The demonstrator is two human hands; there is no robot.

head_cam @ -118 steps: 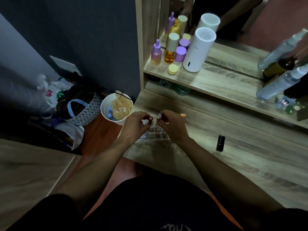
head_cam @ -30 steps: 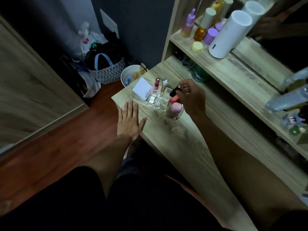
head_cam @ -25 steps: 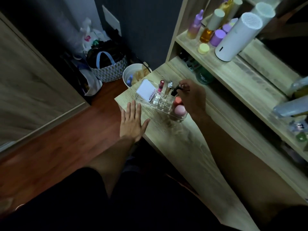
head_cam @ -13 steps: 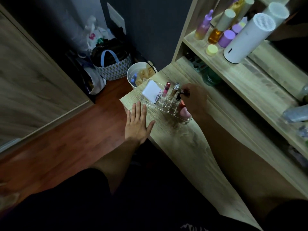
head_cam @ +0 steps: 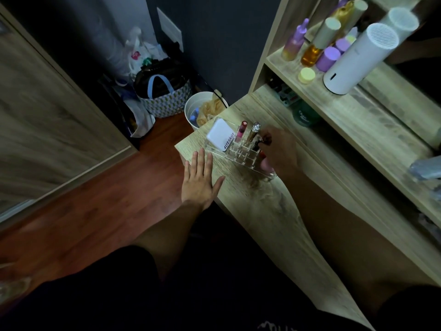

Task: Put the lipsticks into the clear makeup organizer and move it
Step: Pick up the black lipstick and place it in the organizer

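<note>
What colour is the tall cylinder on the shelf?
White cylinder, seen best in the head view.

Single head-worn wide-angle view, looking steeply down and forward at the wooden desk (head_cam: 274, 211), close above it, shelf right of the desk, floor left.

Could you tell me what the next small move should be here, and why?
Probably lower the black lipstick fully into its slot and let go. The right hand pinches it over the organizer, where two tubes already stand upright. The left hand lies flat on the desk, beside the organizer and not touching it.
</note>
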